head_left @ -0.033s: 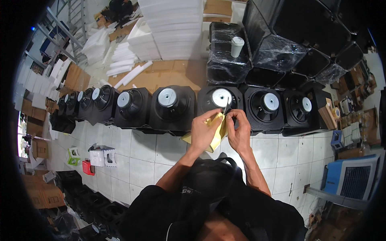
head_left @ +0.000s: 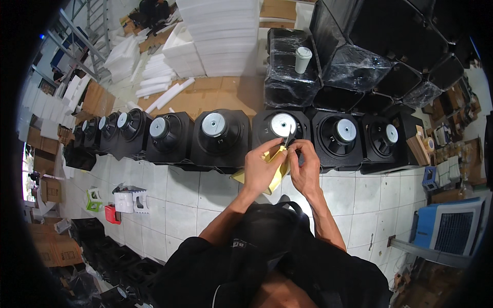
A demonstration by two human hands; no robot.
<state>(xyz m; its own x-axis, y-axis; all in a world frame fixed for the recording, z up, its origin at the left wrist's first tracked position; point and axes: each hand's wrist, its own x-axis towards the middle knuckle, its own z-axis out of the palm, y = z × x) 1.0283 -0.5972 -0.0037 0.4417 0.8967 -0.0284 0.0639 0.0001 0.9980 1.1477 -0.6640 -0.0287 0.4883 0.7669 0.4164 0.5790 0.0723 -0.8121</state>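
Observation:
My left hand (head_left: 259,167) is closed on a folded yellow sheet (head_left: 278,179), which hangs below its fingers. My right hand (head_left: 304,167) is pinched close beside it, at the sheet's upper edge. From between the fingertips of the two hands a narrow dark blade-like tool (head_left: 290,135) sticks up, seemingly in the right fingers; its exact kind is too small to tell. Just beyond the hands sits a black speaker box (head_left: 262,119) with a round silver-backed speaker driver (head_left: 282,126) lying magnet side up on it.
More black boxes with drivers (head_left: 214,124) extend in a row both ways. Behind stand plastic-wrapped black cabinets (head_left: 354,66), one bearing a white cup (head_left: 303,60), and white foam sheets (head_left: 221,41). Small plastic stools (head_left: 123,201) are at left, a blue-white air cooler (head_left: 447,228) at right.
My right fingertips have shifted very slightly left, toward the left hand. The sheet stays in my left hand.

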